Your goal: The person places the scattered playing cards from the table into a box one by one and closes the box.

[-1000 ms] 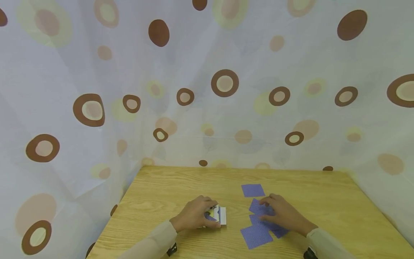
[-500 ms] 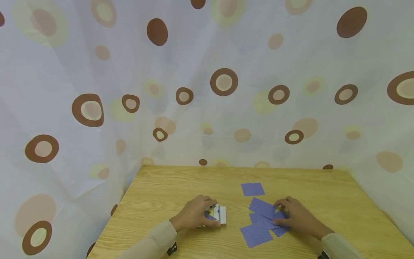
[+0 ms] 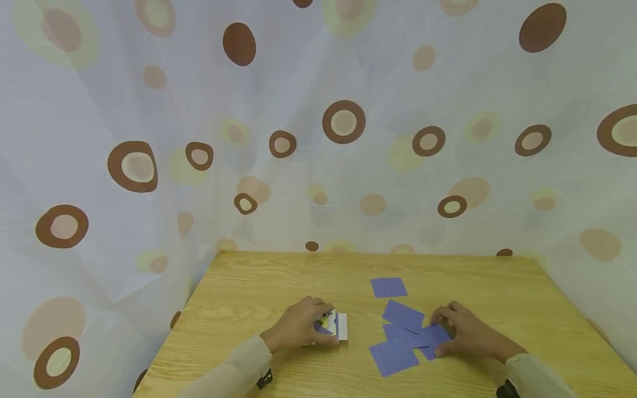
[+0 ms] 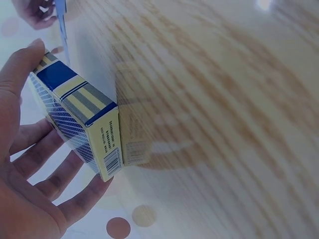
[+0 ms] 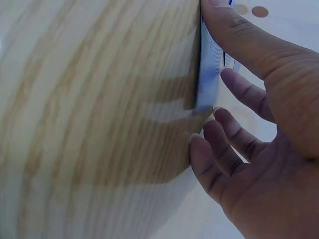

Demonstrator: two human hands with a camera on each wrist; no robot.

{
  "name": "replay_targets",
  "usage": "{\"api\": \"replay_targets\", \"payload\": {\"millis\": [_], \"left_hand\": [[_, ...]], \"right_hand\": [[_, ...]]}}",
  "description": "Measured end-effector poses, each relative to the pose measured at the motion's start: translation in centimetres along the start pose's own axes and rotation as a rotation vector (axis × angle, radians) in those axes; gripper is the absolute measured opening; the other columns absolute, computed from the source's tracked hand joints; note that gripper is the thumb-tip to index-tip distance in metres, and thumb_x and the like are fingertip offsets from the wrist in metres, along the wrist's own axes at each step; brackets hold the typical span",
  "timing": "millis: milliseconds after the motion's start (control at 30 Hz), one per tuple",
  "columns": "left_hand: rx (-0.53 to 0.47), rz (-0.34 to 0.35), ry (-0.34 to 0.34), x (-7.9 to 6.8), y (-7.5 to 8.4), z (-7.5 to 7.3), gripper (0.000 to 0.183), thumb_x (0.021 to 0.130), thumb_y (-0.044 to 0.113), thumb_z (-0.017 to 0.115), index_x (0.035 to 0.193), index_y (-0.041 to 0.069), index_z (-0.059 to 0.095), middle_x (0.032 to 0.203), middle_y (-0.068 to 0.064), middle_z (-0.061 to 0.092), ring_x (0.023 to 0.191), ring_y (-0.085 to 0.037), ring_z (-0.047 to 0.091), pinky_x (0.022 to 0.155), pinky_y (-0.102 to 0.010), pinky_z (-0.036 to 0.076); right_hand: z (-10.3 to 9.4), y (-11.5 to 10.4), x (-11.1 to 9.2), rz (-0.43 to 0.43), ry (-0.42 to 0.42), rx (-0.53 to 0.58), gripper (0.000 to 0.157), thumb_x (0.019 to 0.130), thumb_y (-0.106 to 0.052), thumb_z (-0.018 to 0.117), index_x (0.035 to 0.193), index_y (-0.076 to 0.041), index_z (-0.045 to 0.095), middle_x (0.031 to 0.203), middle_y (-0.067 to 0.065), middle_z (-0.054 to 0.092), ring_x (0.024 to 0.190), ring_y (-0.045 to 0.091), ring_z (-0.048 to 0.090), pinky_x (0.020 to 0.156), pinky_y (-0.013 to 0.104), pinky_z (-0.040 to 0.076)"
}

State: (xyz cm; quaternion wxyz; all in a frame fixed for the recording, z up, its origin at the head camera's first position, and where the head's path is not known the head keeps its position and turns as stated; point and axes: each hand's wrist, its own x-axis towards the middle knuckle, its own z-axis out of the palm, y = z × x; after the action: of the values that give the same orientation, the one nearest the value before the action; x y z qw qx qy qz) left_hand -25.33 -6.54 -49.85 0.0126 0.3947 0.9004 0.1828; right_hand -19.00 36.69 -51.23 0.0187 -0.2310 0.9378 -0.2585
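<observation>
My left hand [image 3: 298, 326] grips a playing-card box [image 3: 328, 323] by its sides, its white flap [image 3: 343, 326] sticking out to the right. Blue-and-cream stripes and a barcode mark this box [image 4: 75, 99] in the left wrist view, thumb on one side, fingers on the other. On the right, my right hand [image 3: 468, 334] holds a blue-patterned playing card [image 3: 433, 335] at its edges between thumb and fingers. That card overlaps several others in a loose spread, including a card [image 3: 394, 356] at the near left. In the right wrist view the thumb touches the card [image 5: 209, 74].
A single blue-backed card [image 3: 389, 287] lies farther back, apart from the spread. Everything rests on a wood-grain table [image 3: 278, 276]. A spotted curtain [image 3: 378, 166] hangs behind the table and along both sides.
My right hand has moved right, off the middle of the spread, to the rightmost card, which now shows between the fingers. The left hand stays on the box. The view tilts slightly down.
</observation>
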Motion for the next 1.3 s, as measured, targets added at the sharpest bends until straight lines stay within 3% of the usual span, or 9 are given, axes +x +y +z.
{"api": "replay_targets", "payload": {"millis": [100,200,333,467,633,833,933,1133,1300], "left_hand": [[0.001,0.0,0.003,0.0,0.0,0.0,0.08,0.084,0.068,0.073,0.141,0.013,0.063,0.132,-0.001,0.065,0.109,-0.013,0.058,0.081,-0.027,0.052],[0.009,0.001,0.003,0.0,-0.1,0.0,0.081,0.084,0.069,0.072,0.141,0.013,0.063,0.132,-0.001,0.065,0.11,-0.013,0.058,0.081,-0.026,0.051],[0.024,0.005,0.004,0.0,-0.1,0.0,0.082,0.084,0.071,0.07,0.142,0.013,0.063,0.133,-0.001,0.065,0.112,-0.014,0.058,0.083,-0.026,0.052],[0.025,0.008,0.008,0.0,-0.2,-0.1,0.081,0.085,0.071,0.07,0.142,0.013,0.063,0.132,0.0,0.065,0.112,-0.014,0.058,0.084,-0.027,0.052],[0.018,0.007,0.008,0.0,-0.2,-0.1,0.081,0.085,0.071,0.069,0.142,0.013,0.063,0.132,0.0,0.065,0.111,-0.013,0.058,0.085,-0.028,0.052],[0.014,-0.002,0.006,-0.2,-0.1,-0.1,0.082,0.084,0.07,0.071,0.142,0.013,0.063,0.133,-0.001,0.065,0.112,-0.014,0.058,0.085,-0.029,0.053],[0.011,0.001,0.01,-0.2,-0.1,0.0,0.081,0.084,0.069,0.072,0.141,0.012,0.063,0.132,-0.001,0.065,0.112,-0.014,0.058,0.084,-0.028,0.052],[0.007,0.003,0.013,-0.1,-0.3,0.1,0.08,0.084,0.068,0.073,0.141,0.013,0.063,0.132,0.0,0.065,0.111,-0.013,0.058,0.082,-0.026,0.052],[0.008,0.004,0.015,-0.1,-0.4,0.2,0.079,0.084,0.068,0.073,0.141,0.013,0.063,0.132,0.0,0.065,0.111,-0.013,0.058,0.083,-0.026,0.052]], "right_hand": [[-0.2,-0.1,0.1,0.025,-0.021,0.0,0.049,0.072,-0.049,0.09,0.098,-0.019,0.062,0.104,0.004,0.047,0.094,0.019,0.047,0.079,0.032,0.047],[-0.4,-0.1,0.1,0.022,-0.032,-0.004,0.047,0.072,-0.049,0.09,0.093,-0.019,0.06,0.102,0.004,0.046,0.092,0.019,0.048,0.079,0.032,0.047],[-1.0,0.0,-0.2,-0.004,-0.07,0.027,0.054,0.073,-0.046,0.09,0.107,-0.016,0.061,0.106,0.005,0.05,0.098,0.021,0.052,0.083,0.034,0.049],[-1.9,0.0,-0.5,0.038,-0.161,0.113,0.064,0.074,-0.038,0.092,0.122,-0.011,0.057,0.115,0.011,0.051,0.107,0.03,0.053,0.087,0.042,0.049],[-2.4,-0.2,-0.6,0.137,-0.217,0.202,0.063,0.074,-0.029,0.093,0.118,-0.006,0.056,0.109,0.012,0.058,0.1,0.03,0.055,0.081,0.04,0.049],[-2.3,-0.2,-0.7,0.142,-0.155,0.179,0.057,0.071,-0.026,0.095,0.105,-0.004,0.055,0.098,0.008,0.052,0.09,0.024,0.047,0.075,0.03,0.043],[-2.1,0.1,-0.7,0.135,-0.119,0.162,0.059,0.071,-0.029,0.095,0.105,-0.004,0.053,0.095,0.007,0.055,0.086,0.022,0.049,0.072,0.028,0.043],[-1.7,0.5,-0.4,0.171,-0.003,0.017,0.059,0.073,-0.036,0.093,0.112,-0.007,0.059,0.092,0.001,0.066,0.086,0.021,0.052,0.077,0.038,0.043],[-1.4,0.5,-0.2,0.191,0.022,-0.068,0.065,0.076,-0.045,0.089,0.122,-0.005,0.067,0.097,0.0,0.062,0.089,0.021,0.045,0.079,0.041,0.037]]}}
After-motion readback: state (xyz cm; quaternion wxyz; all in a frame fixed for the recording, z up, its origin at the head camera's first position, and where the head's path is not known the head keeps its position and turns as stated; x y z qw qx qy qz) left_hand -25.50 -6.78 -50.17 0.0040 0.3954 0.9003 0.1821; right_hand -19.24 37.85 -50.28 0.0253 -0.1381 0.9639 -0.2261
